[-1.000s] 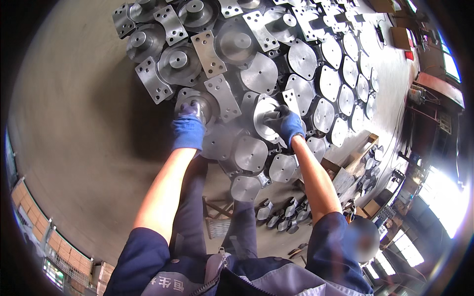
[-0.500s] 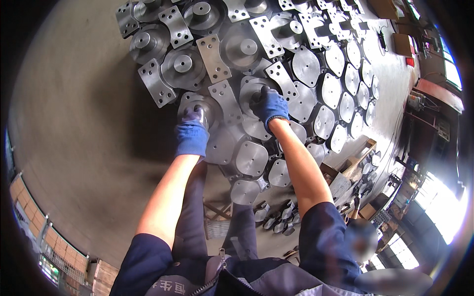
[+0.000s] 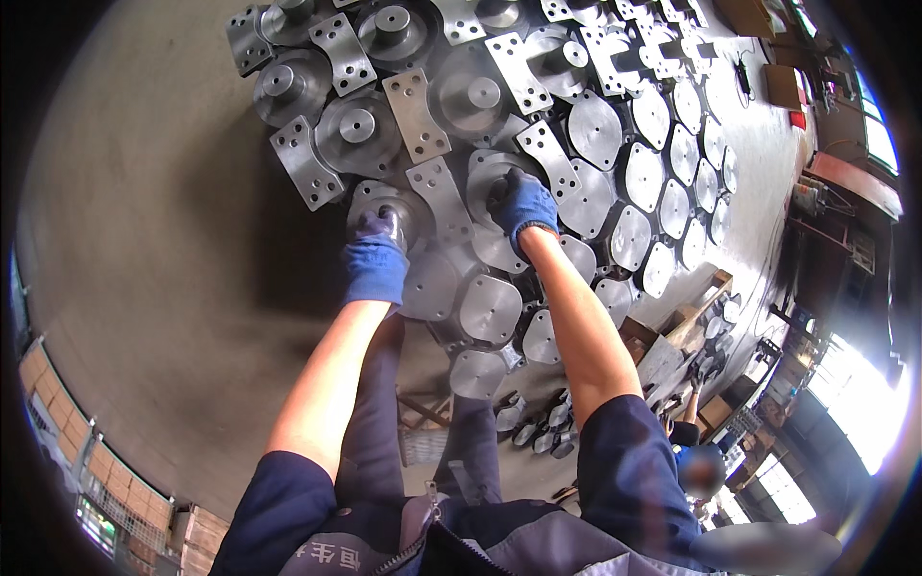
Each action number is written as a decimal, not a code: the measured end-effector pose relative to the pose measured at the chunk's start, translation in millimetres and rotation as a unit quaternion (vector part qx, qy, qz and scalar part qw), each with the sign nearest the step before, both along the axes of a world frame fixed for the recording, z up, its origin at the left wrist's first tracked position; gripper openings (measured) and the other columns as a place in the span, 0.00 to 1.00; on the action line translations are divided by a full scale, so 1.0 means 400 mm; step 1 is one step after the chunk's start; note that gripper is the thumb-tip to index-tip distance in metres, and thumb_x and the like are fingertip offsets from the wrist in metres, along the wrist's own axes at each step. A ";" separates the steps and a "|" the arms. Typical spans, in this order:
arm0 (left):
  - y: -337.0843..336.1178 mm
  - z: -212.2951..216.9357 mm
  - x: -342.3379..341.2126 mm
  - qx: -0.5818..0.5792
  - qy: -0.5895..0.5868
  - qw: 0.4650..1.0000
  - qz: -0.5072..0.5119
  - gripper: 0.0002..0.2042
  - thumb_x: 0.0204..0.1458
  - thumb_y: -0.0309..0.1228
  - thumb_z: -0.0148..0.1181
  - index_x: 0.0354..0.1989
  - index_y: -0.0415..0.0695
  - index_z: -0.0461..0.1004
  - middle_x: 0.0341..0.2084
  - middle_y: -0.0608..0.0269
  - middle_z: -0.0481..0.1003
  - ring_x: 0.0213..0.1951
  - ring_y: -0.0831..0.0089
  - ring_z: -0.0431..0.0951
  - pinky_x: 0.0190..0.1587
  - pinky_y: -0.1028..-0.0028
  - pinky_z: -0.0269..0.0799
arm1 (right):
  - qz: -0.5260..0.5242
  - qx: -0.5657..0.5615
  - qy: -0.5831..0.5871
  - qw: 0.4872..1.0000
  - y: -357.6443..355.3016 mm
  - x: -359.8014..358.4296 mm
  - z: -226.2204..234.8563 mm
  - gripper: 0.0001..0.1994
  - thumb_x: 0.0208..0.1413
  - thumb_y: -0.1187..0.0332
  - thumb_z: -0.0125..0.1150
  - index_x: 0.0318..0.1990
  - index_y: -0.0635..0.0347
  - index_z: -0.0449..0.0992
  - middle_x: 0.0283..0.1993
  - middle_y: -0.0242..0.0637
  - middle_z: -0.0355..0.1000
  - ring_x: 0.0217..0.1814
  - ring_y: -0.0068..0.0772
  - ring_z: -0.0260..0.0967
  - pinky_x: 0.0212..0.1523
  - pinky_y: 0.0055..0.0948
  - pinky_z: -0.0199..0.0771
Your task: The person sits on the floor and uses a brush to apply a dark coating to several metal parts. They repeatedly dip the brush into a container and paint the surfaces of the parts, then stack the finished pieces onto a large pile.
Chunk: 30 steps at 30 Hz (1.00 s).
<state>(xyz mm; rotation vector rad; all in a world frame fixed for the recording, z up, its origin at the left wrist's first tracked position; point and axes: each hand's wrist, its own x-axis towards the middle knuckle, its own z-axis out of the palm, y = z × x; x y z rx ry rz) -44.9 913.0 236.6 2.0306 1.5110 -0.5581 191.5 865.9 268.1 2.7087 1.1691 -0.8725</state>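
My left hand (image 3: 376,257), in a blue glove with a dark palm, is closed round the middle of a round metal flange (image 3: 415,213) at the near left of a pile of machined parts. To its right, my right hand (image 3: 528,204), gloved the same way, curls over the middle of another flange (image 3: 483,180). My fingers hide the raised hubs that similar flanges (image 3: 356,126) beyond show. Between my hands lies a flat grey bracket (image 3: 440,199) with a curved side and drilled holes. Nearest my wrists are flat plates (image 3: 429,284) with rounded sides.
Rows of lens-shaped plates (image 3: 629,238) run to the right, and several brackets (image 3: 415,113) lie among the flanges farther off. A wooden pallet (image 3: 699,312) with metal parts stands at right. Behind it a co-worker (image 3: 687,437) reaches out. Stacked boxes (image 3: 48,384) line the left.
My right hand and forearm have shifted very slightly left. Both hands stay on the same flanges. More of the co-worker at the lower right shows, with an arm raised.
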 end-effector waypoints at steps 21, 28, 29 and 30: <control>0.008 0.032 0.014 0.004 0.000 0.999 -0.037 0.28 0.44 0.37 0.69 0.54 0.44 0.67 0.47 0.43 0.70 0.45 0.48 0.77 0.45 0.58 0.76 | 0.021 0.041 0.023 0.999 -0.009 -0.038 0.025 0.15 0.48 0.58 0.62 0.40 0.58 0.75 0.43 0.53 0.75 0.47 0.57 0.73 0.48 0.49 0.73; -0.014 -0.031 -0.013 0.040 -0.059 0.997 0.012 0.27 0.45 0.38 0.68 0.54 0.44 0.67 0.49 0.42 0.69 0.45 0.47 0.77 0.44 0.57 0.76 | -0.006 0.068 -0.007 0.998 0.019 -0.039 -0.004 0.15 0.45 0.58 0.64 0.37 0.57 0.76 0.42 0.49 0.76 0.47 0.52 0.73 0.47 0.45 0.74; -0.016 -0.036 -0.011 0.032 -0.036 0.999 -0.008 0.28 0.45 0.39 0.68 0.54 0.44 0.67 0.50 0.41 0.69 0.45 0.47 0.76 0.45 0.57 0.75 | 0.000 0.059 -0.008 0.998 0.018 -0.039 -0.012 0.15 0.44 0.58 0.65 0.37 0.57 0.76 0.42 0.49 0.76 0.47 0.52 0.74 0.47 0.45 0.74; -0.004 0.004 0.005 0.022 -0.012 0.999 -0.032 0.28 0.45 0.39 0.68 0.55 0.44 0.67 0.51 0.41 0.68 0.45 0.47 0.76 0.45 0.57 0.75 | 0.001 0.065 -0.008 0.998 0.014 -0.038 -0.011 0.15 0.44 0.58 0.66 0.37 0.56 0.76 0.42 0.49 0.76 0.46 0.52 0.74 0.46 0.45 0.74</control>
